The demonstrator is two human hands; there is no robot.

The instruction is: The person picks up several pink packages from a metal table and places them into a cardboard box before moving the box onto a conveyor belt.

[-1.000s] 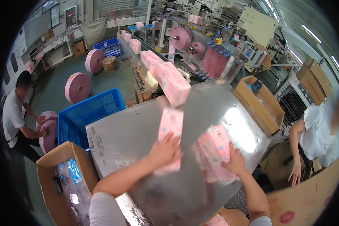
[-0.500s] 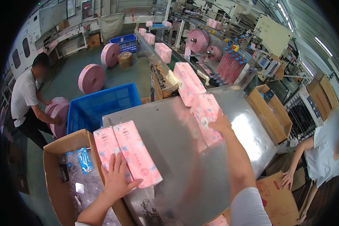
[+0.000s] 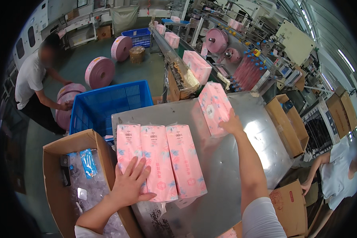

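Note:
Three pink floral tissue packs lie side by side on a metal table: a left pack [image 3: 128, 144], a middle pack [image 3: 156, 148] and a right pack [image 3: 186, 162]. My left hand [image 3: 127, 185] rests with spread fingers across the left and middle packs. Farther back, my right hand [image 3: 231, 125] grips another pink tissue pack [image 3: 214, 107] at its near right side, thumb over the front and the other fingers partly hidden. That pack is tilted, close to the end of the conveyor [image 3: 174, 59], where one more tissue pack [image 3: 197, 66] sits.
A cardboard box [image 3: 50, 174] of clear plastic wrap stands left of the metal table [image 3: 222, 182], below a blue crate [image 3: 107, 101]. Another open carton [image 3: 283, 129] is at the right. One person handles pink rolls at far left; another holds flat cardboard [image 3: 287, 206] at right.
A third pack has joined the two in front of my left hand. My right hand now holds a pack nearer the conveyor's end. Another pack has come down the belt.

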